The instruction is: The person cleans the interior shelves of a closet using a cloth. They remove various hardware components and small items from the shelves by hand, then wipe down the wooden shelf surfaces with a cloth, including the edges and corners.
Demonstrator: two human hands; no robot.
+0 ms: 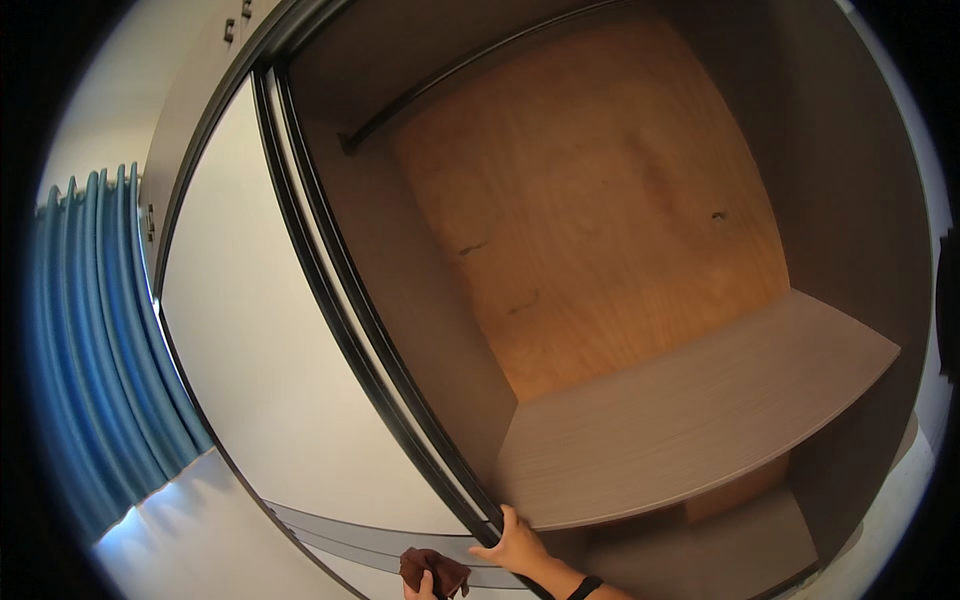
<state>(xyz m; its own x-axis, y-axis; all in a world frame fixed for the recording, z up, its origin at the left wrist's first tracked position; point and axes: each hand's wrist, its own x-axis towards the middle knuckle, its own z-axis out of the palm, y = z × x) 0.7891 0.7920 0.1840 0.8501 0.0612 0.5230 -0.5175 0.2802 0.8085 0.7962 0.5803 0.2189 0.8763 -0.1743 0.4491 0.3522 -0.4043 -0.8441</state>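
Note:
At the bottom of the head view, my left hand (418, 589) holds a crumpled brown cloth (435, 571) near the grey band of a white sliding wardrobe door (300, 337). My right hand (516, 546), with a black band on the wrist, grips the black edge frame (420, 439) of the door, thumb on the door's front side. Right of the frame, the wardrobe interior shows a plywood back panel (600, 202) and a grey-brown wood-grain shelf (675, 420). The lower part of my left hand is cut off by the picture's rim.
A black hanging rail (450, 71) crosses the upper compartment. Below the shelf lies a lower compartment (720, 547). Blue curtains (105, 337) hang at the far left over a pale wall. Cabinet doors with dark handles (229, 30) are at the upper left.

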